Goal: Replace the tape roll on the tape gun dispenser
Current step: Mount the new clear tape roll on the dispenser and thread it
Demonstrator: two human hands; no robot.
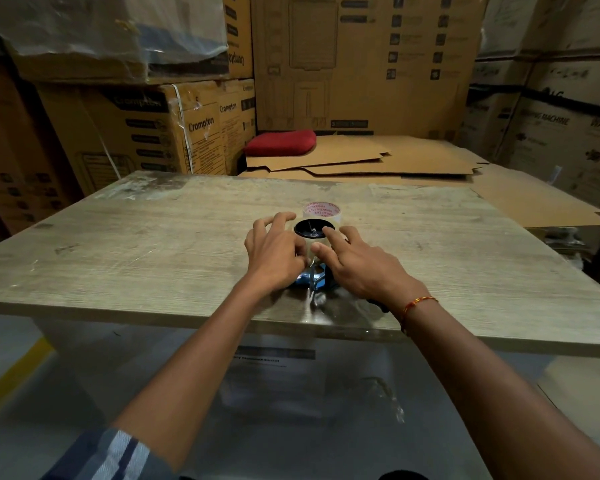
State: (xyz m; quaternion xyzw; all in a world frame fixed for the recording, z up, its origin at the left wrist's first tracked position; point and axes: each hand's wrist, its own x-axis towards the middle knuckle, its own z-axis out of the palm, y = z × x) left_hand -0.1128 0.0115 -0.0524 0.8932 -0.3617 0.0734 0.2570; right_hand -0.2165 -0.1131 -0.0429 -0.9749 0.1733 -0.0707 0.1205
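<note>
A blue tape gun dispenser (313,277) lies on its side on the wooden table (136,258), its black hub (310,229) facing up. A pale tape roll (317,241) sits around that hub. My left hand (274,252) grips the roll's left side, with the thumb low near the blue frame. My right hand (359,263) holds the right side, its index finger resting on the roll's top rim. Just behind stands a second tape roll (322,211) with red print on its core. A strip of clear tape (321,304) trails toward the table's near edge.
Flattened cardboard sheets (378,161) and a red cushion (280,143) lie beyond the table. Stacked cartons (146,129) wall in the left, back and right. Below the near table edge is grey floor with a yellow line (14,372).
</note>
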